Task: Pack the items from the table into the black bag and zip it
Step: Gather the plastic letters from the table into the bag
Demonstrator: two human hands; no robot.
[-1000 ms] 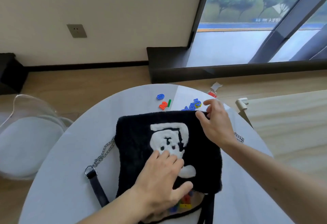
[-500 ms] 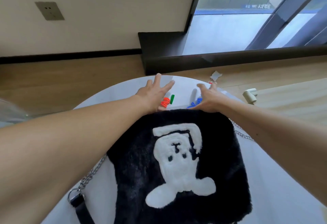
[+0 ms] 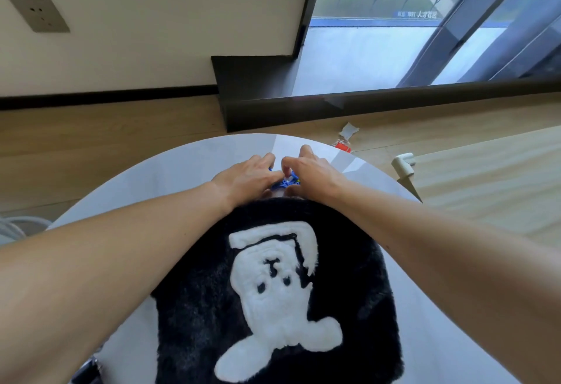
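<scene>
A: Since the blue pieces (image 3: 285,182) look like small hard plastic, expect them light, stiff and slick on the worktop (image 3: 170,177). They'll scatter. Where to take hold?
B: Scoop the heap from both sides, no single picks. At the far edge, left hand (image 3: 246,178) and right hand (image 3: 314,172) have fingers (image 3: 265,159) curled in round the pile. Actual pinch is hidden.
A: Bag?
B: The black bag (image 3: 349,277) lies flat on the near side, under the forearms. Soft, furry, floppy, with a white cartoon figure on its face. Opening not visible.
</scene>
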